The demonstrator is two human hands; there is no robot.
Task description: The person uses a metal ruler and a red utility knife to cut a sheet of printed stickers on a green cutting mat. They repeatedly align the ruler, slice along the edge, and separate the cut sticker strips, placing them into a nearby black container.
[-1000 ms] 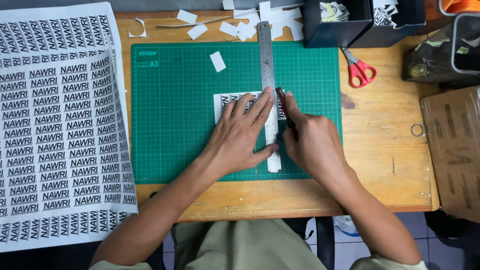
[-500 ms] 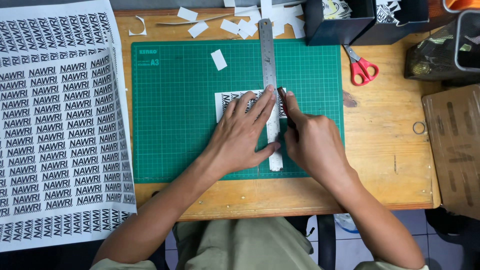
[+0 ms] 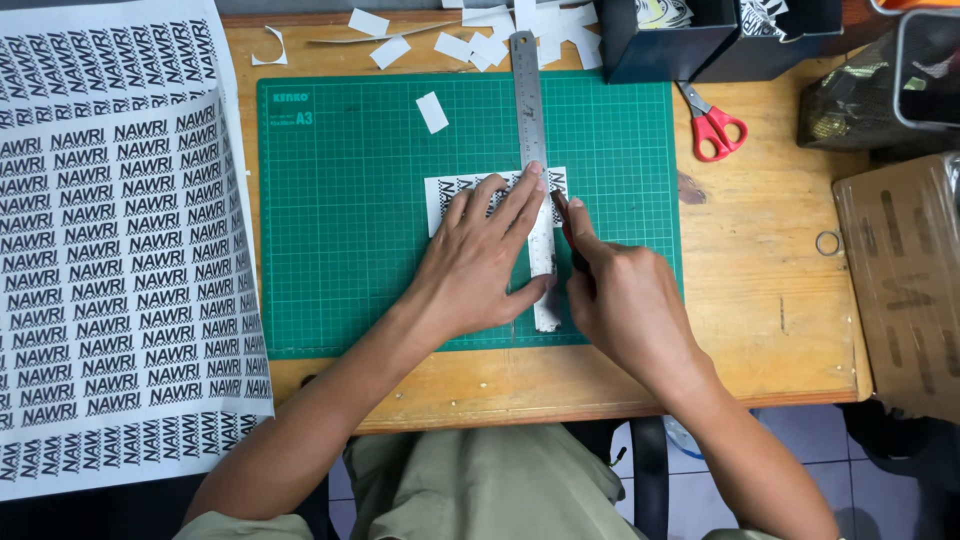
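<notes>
Ruler pinned over paper strip by flat, open left hand; right hand, at 3 o'clock, fingers closed around knife against ruler edge, for straight cut.

One green cutting mat lies at the centre, with one steel ruler running toward twelve o'clock. One pair of red-handled scissors sits at one o'clock. Two large printed sheets overlap at nine o'clock. Perhaps ten white paper scraps scatter toward twelve, some overlapping.
</notes>
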